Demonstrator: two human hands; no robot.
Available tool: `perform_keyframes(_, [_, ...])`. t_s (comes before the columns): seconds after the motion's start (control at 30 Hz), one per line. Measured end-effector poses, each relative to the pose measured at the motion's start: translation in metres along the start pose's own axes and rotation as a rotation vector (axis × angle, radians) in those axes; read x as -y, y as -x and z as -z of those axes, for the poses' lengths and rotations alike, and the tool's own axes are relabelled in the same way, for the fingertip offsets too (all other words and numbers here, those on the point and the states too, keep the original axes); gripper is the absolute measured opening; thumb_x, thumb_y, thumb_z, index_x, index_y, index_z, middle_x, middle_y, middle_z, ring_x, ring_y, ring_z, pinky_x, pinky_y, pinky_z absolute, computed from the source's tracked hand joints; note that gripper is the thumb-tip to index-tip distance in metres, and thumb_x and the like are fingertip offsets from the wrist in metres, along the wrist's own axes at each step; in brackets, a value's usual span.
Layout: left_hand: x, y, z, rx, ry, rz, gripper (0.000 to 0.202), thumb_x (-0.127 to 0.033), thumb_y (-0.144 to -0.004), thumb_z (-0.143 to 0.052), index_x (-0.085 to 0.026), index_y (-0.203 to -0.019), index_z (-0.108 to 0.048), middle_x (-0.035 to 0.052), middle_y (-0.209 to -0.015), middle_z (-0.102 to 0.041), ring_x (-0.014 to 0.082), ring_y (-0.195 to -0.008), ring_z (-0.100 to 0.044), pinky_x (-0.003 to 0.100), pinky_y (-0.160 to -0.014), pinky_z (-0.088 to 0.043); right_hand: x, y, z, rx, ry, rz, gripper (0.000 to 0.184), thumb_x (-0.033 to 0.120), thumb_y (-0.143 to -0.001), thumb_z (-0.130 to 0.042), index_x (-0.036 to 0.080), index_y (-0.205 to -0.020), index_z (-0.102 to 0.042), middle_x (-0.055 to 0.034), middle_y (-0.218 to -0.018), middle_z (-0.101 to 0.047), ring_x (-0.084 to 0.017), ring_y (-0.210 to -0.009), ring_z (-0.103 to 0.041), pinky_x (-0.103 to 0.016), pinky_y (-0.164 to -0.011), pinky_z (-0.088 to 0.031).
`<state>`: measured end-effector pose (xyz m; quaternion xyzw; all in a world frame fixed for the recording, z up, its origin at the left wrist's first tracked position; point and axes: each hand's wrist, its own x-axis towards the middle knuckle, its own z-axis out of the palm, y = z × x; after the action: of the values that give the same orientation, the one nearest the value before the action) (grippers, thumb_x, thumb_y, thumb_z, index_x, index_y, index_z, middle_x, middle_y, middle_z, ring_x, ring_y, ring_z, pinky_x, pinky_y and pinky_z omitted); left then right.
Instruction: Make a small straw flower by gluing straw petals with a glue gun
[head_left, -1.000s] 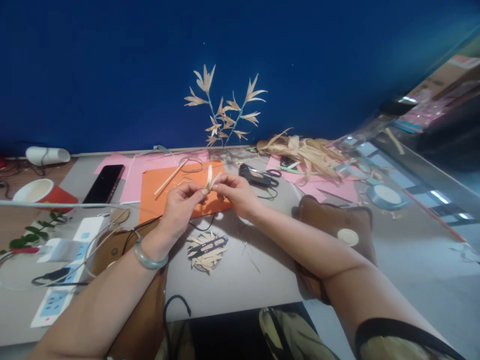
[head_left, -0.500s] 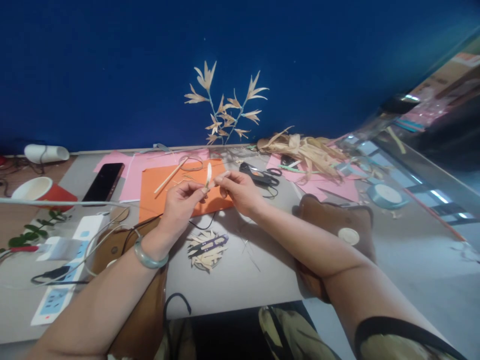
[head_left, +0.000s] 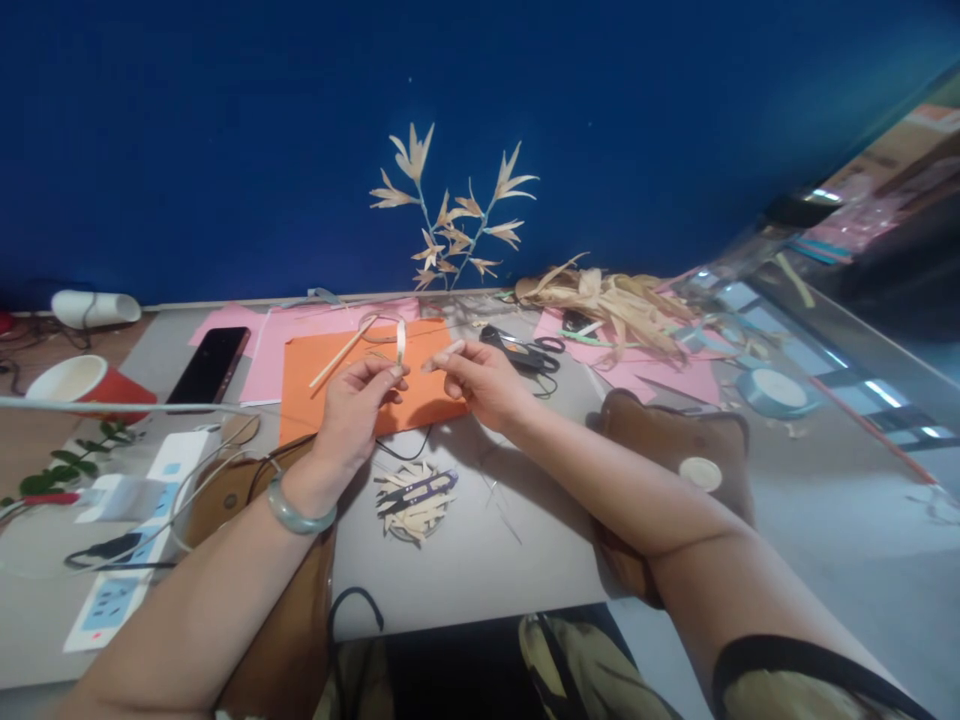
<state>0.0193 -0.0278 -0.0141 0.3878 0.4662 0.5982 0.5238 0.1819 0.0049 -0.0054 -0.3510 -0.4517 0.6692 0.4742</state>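
Left hand (head_left: 352, 408) pinches pale strip (head_left: 401, 338) | right hand (head_left: 486, 385) curled, cannot tell if holding | hands farther apart than before

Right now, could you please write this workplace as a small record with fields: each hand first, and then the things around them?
Left hand: pinches a pale strip that stands out past the fingertips
Right hand: fingers drawn together, not touching the left hand; whether it holds something, I cannot tell
Beneath the fingertips: orange sheet
Nearer the person: pale pieces, heaped, with a purple-and-black cutter on top
Back: spray of pale flowers
Back right: dried husks
Left side: phone, red cup
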Motion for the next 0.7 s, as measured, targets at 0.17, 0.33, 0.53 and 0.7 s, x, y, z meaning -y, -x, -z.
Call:
perform_keyframes(0.17, [0.0, 0.0, 0.0, 0.005, -0.002, 0.002, 0.012, -0.026, -0.068, -0.073, -0.014, -0.072, -0.07, 0.001, -0.064, -0.063, 0.01, -0.061, -0.056, 0.021, -0.058, -0.045, -0.001, 0.001, -0.001, 0.021, 0.036, -0.006, 0.026, 0.029, -0.067, -0.077, 0.015, -0.065, -0.054, -0.0014, -0.071, -0.072, -0.002, -0.037, -0.044, -0.018, -0.036, -0.029])
perform_keyframes(0.33, [0.001, 0.0, 0.001, 0.002, 0.004, -0.002, 0.012, -0.025, -0.068, -0.073, -0.014, -0.072, -0.07, 0.0012, -0.065, -0.064, 0.0099, -0.061, -0.056, 0.021, -0.057, -0.045, -0.003, 0.001, 0.001, 0.094, 0.091, -0.005, 0.025, 0.029, -0.066, -0.077, 0.016, -0.07, -0.056, 0.0012, -0.066, -0.068, -0.003, -0.037, -0.045, -0.018, -0.037, -0.029])
perform_keyframes(0.53, [-0.002, 0.0, 0.0, 0.002, 0.051, 0.005, 0.014, -0.026, -0.067, -0.074, -0.014, -0.072, -0.068, 0.0024, -0.071, -0.067, 0.0093, -0.061, -0.057, 0.021, -0.057, -0.046, 0.003, 0.003, 0.002, 0.123, 0.396, -0.013, 0.025, 0.038, -0.074, -0.07, 0.014, -0.075, -0.064, 0.004, -0.057, -0.057, -0.004, -0.043, -0.04, -0.019, -0.042, -0.029])
perform_keyframes(0.7, [-0.004, 0.001, -0.001, 0.027, 0.05, 0.003, 0.014, -0.026, -0.067, -0.073, -0.015, -0.071, -0.067, 0.0043, -0.082, -0.069, 0.0089, -0.062, -0.057, 0.021, -0.057, -0.046, 0.009, 0.005, 0.002, 0.151, 0.649, 0.12, 0.023, 0.036, -0.077, -0.066, 0.013, -0.076, -0.07, -0.0003, -0.062, -0.061, -0.009, -0.055, -0.047, -0.023, -0.053, -0.034])
